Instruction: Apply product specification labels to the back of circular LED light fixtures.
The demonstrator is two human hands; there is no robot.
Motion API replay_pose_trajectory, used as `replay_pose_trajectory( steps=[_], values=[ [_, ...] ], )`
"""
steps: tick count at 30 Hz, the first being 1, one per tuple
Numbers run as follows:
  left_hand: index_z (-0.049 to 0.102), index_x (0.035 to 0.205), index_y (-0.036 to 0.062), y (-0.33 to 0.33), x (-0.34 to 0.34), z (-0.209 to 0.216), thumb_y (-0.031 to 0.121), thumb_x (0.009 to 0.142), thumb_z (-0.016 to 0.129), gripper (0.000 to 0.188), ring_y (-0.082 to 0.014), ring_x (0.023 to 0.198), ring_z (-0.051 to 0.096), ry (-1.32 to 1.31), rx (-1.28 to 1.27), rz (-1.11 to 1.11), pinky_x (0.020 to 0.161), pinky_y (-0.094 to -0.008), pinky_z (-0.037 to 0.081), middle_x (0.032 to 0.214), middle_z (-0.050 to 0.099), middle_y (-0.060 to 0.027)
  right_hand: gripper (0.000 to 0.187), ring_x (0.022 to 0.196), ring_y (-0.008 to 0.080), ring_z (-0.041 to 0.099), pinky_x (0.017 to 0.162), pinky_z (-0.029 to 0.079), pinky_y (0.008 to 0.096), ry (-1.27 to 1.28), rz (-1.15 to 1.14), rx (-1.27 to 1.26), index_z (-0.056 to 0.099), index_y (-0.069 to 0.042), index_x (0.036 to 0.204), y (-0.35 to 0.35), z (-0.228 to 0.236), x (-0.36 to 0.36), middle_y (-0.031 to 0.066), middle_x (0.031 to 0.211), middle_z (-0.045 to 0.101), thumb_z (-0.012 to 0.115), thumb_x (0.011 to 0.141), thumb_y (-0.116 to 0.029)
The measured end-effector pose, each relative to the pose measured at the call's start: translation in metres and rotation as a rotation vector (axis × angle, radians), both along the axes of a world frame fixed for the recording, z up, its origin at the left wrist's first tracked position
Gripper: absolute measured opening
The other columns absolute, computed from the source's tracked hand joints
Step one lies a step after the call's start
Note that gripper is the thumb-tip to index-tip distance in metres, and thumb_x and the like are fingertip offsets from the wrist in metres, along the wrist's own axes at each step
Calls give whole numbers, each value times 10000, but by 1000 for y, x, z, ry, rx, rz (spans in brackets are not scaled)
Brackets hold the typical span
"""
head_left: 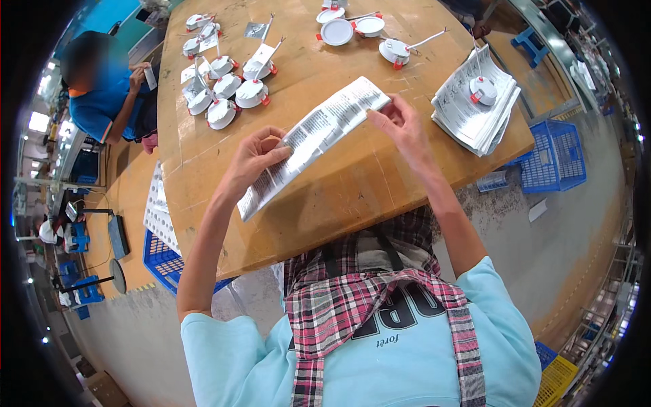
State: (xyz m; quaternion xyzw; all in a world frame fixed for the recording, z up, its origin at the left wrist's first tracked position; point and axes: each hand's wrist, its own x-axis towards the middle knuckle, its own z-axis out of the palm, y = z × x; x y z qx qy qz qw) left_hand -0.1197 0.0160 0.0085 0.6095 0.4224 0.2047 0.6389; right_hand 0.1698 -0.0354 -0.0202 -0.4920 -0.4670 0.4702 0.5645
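Note:
A folded instruction sheet [319,132], long and white with dark print, is stretched at a slant above the wooden table. My left hand [258,159] pinches its lower left part, thumb on top. At the upper right end, my right hand [401,125] grips the sheet between thumb and fingers. To the right of that hand lies a thick stack of printed sheets [468,108], with a small round downlight [483,91] resting on it. Another white downlight [395,51] with red clips and a trailing cable lies beyond my right hand.
Several white downlights [227,85] cluster at the table's far left, some with papers. A few more [337,32] sit at the far edge. A blue crate [553,159] stands right of the table, another [163,258] at lower left. A person in blue [102,102] works at the left side.

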Motion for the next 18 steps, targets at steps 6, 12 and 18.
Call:
replay_pose_trajectory(
  steps=[6, 12, 18],
  values=[
    [573, 1072, 38, 14, -10, 6, 167, 883, 640, 239, -25, 773, 582, -89, -62, -26, 701, -173, 452, 920, 666, -29, 260, 718, 88, 542, 671, 421, 232, -616, -113, 332, 668, -20, 866, 4, 14, 19, -7, 799, 603, 696, 847, -278],
    [566, 1144, 39, 7, -16, -7, 202, 912, 604, 286, -19, 791, 576, -137, -258, -32, 713, -177, 464, 947, 648, -2, 247, 731, 55, 552, 662, 423, 218, -153, 114, -79, 653, -15, 854, 10, 20, 18, 12, 779, 645, 681, 860, -261],
    [365, 1333, -23, 13, -65, -22, 483, 928, 506, 663, -242, 1116, 568, -275, -377, 277, 885, -318, 495, 1203, 561, -193, 228, 712, 39, 524, 642, 405, 188, 32, -336, -8, 625, 6, 898, -12, -3, 9, 9, 798, 618, 651, 882, -220]
  ],
)
